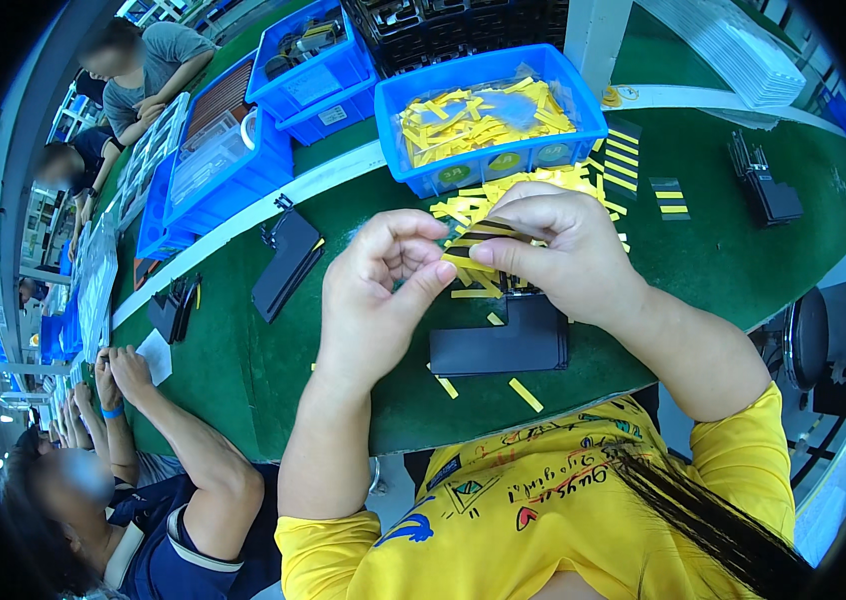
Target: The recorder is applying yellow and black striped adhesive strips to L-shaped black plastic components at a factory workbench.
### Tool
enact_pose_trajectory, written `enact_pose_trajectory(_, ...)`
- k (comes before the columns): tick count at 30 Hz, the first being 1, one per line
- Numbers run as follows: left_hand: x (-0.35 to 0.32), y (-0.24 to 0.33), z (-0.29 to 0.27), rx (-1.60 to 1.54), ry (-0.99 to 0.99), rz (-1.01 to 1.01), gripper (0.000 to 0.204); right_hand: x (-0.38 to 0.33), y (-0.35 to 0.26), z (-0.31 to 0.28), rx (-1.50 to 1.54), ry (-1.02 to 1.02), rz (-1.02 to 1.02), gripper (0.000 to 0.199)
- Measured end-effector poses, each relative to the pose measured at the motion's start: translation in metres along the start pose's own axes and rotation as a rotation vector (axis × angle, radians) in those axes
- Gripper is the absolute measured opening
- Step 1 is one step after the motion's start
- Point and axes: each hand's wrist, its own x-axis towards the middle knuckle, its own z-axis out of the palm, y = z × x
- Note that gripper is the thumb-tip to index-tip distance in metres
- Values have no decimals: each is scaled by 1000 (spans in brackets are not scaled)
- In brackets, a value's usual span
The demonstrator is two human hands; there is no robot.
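Observation:
My right hand (558,250) pinches a small sheet of yellow and dark stripes (488,236) between thumb and fingers. At the sheet's left end is my left hand (388,280), its fingers curled and its thumb apart from them. The left thumb tip is by the sheet's edge; whether it touches is hard to tell. Below both hands lies a stack of flat black L-shaped pieces (498,340) on the green table. Behind the hands spreads a pile of loose yellow strips (573,180), partly hidden by my right hand.
A blue bin (393,150) full of yellow strips stands behind the pile. Striped sheets (622,160) lie to its right. More black pieces rest at the left (288,262) and far right (768,190). A co-worker (163,470) sits close at my left.

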Motion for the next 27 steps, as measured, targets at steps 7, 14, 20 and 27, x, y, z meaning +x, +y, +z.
enact_pose_trajectory(7,13,-18,-31,759,-3,-244,23,6,-1,-11,277,100,65,20)
enact_pose_trajectory(14,-5,6,4,761,-608,198,41,7,-5,-18,22,94,-39,15)
enact_pose_trajectory(20,-10,9,7,805,-463,106,29,8,-1,-20,-55,122,-301,14)
enact_pose_trajectory(27,-7,16,0,767,-222,129,10,8,-3,-22,-237,147,-526,20)
